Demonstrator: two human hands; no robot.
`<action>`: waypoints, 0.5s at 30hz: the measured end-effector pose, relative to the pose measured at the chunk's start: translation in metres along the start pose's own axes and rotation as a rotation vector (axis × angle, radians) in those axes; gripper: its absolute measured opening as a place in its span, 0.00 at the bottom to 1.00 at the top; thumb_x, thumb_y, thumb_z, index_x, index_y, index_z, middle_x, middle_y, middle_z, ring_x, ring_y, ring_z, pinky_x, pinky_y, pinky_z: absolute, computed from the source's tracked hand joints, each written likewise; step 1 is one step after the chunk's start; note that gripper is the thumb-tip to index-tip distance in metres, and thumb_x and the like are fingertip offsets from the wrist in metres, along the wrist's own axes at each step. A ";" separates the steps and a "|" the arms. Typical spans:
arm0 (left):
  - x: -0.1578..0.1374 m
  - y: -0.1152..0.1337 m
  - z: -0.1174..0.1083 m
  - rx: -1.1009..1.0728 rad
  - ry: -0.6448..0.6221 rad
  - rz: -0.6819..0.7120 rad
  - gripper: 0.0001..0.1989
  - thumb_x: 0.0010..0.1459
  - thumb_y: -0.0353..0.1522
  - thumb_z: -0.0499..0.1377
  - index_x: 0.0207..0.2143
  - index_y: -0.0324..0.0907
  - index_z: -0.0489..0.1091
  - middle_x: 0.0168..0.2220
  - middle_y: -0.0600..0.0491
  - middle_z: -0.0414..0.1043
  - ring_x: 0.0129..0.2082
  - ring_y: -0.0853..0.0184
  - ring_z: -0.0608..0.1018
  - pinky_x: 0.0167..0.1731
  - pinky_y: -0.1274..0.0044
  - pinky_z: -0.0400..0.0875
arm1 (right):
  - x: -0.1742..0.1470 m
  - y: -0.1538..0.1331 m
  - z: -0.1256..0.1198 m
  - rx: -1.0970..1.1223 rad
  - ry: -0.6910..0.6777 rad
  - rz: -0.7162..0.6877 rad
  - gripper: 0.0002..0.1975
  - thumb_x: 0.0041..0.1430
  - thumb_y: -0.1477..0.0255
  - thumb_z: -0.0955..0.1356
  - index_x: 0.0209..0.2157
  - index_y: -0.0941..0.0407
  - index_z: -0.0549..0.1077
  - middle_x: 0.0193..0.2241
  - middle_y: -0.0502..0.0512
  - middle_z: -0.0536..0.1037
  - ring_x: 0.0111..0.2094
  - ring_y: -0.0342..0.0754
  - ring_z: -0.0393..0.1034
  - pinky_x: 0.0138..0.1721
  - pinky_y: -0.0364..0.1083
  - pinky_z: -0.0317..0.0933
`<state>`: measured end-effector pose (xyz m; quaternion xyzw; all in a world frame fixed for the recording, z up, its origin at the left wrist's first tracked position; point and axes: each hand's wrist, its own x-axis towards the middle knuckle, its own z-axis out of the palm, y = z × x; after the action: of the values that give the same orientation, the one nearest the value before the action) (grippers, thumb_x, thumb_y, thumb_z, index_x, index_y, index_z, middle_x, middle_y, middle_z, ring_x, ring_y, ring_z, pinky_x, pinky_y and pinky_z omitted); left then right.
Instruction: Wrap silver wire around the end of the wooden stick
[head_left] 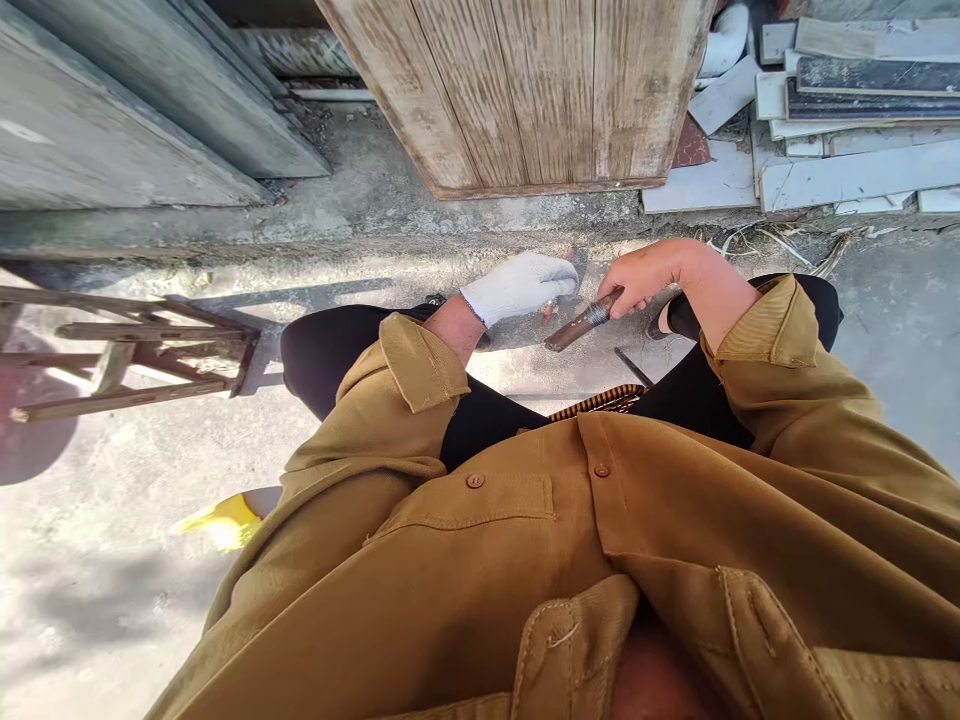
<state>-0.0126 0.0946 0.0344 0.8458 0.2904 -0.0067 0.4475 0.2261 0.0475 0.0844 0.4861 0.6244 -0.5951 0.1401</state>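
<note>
Fingers of the bare right hand wrap the brown handle by its banded end, perhaps for firm control, leaving the other end slanting toward the wearer's body. Just left of the handle, the left hand curls in a white glove, likely for protection; I cannot tell whether it pinches anything. Both forearms angle inward, seemingly to bring the hands together. Ahead of the handle is a wooden panel; well left, a wooden stool.
</note>
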 end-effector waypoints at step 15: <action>-0.006 0.018 -0.002 -0.240 -0.023 0.086 0.13 0.69 0.35 0.56 0.42 0.39 0.81 0.32 0.52 0.79 0.29 0.71 0.76 0.34 0.78 0.71 | -0.023 0.018 -0.028 0.492 0.884 -0.329 0.20 0.64 0.53 0.75 0.31 0.51 0.68 0.28 0.54 0.73 0.28 0.48 0.62 0.31 0.50 0.63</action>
<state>-0.0093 0.0854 0.0509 0.7978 0.2476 0.0376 0.5485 0.2623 0.0588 0.0976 0.6046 0.5340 -0.4763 -0.3498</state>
